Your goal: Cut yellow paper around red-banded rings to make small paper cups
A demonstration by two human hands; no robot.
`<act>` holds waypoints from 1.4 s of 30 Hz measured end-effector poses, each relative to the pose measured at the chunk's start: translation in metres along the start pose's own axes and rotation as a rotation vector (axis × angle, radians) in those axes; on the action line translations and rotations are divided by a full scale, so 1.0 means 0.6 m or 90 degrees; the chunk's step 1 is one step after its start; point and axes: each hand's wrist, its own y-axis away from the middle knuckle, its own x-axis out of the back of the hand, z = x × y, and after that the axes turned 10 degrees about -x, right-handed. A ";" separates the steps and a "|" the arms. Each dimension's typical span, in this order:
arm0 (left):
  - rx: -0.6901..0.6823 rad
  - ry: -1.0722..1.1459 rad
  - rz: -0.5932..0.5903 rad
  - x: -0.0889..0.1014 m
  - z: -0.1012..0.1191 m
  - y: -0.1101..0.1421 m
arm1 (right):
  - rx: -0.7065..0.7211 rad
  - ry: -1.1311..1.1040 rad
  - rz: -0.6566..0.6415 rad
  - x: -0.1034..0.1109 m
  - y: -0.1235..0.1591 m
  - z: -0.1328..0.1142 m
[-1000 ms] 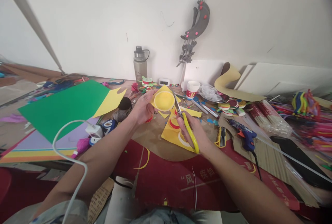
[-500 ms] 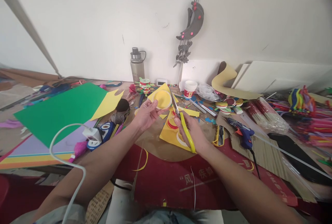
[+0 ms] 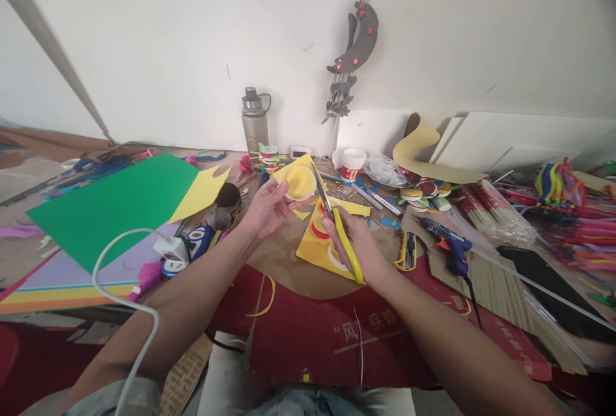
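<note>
Holds yellow paper with white ring, pinched in left hand at twelve o'clock, and yellow-handled scissors, gripped in right hand with blades at ring's two-o'clock edge, seemingly for trimming round, likely calling for steady paper-turning.

2 bare forearms converging | left hand pinched, thumb uppermost | right hand curled, gripping

Cluttered tabletop: bottle, stacked paper cups, markers; dark slab at right, possibly phone.
</note>
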 end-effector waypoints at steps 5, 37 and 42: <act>0.006 -0.023 0.027 -0.004 0.008 0.000 | 0.039 0.015 0.019 0.003 -0.003 -0.008; 0.016 -0.035 0.057 0.003 0.023 -0.012 | -0.030 -0.009 -0.035 -0.003 0.004 -0.002; 0.022 -0.039 0.060 0.006 0.023 -0.015 | -0.009 0.016 -0.032 -0.002 0.004 -0.002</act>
